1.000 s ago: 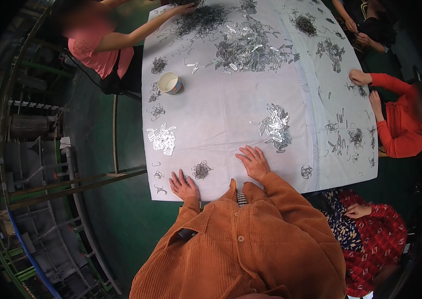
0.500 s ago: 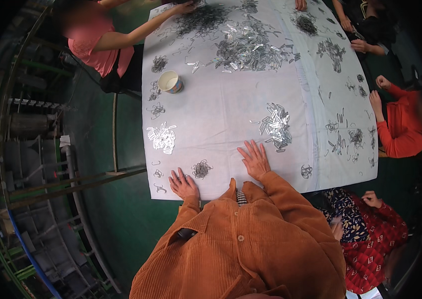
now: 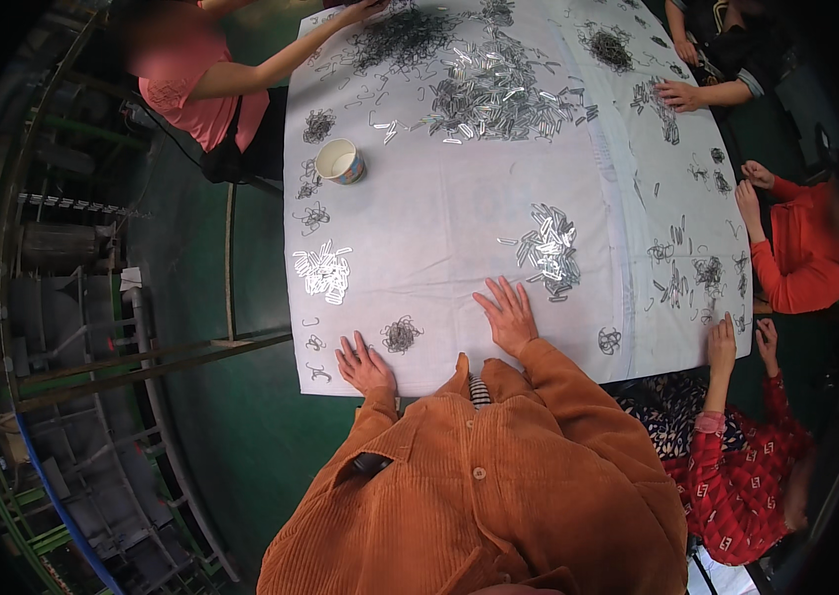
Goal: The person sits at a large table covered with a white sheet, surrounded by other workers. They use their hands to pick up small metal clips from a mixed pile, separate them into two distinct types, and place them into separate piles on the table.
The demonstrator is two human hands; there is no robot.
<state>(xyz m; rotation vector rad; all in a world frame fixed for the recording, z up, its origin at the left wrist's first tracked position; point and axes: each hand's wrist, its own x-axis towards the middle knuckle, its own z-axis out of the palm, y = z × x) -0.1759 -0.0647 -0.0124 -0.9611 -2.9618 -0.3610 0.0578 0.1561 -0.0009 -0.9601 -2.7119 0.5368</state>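
Note:
My left hand [image 3: 364, 367] lies flat on the white table cover near the front edge, fingers spread. Just beyond its fingertips to the right is a small heap of dark wire hooks [image 3: 401, 335]. My right hand [image 3: 510, 317] also rests flat with its fingers apart, holding nothing. Past its fingertips lies a pile of shiny flat metal pieces [image 3: 550, 253]. A second pile of the shiny pieces [image 3: 323, 272] sits at the left edge, farther off than my left hand. A few loose wire hooks [image 3: 317, 373] lie left of that hand.
A paper cup [image 3: 340, 162] stands on the white table cover [image 3: 449, 228] at left. Large heaps of metal pieces [image 3: 499, 94] and dark hooks [image 3: 405, 38] lie at the far end. Co-workers sit along both sides; one in a red patterned top [image 3: 737, 496] is close on my right.
My hands stay in place. The near-right co-worker has raised their hands to the table's edge. The far-right co-worker's hand has moved onto a pile of pieces.

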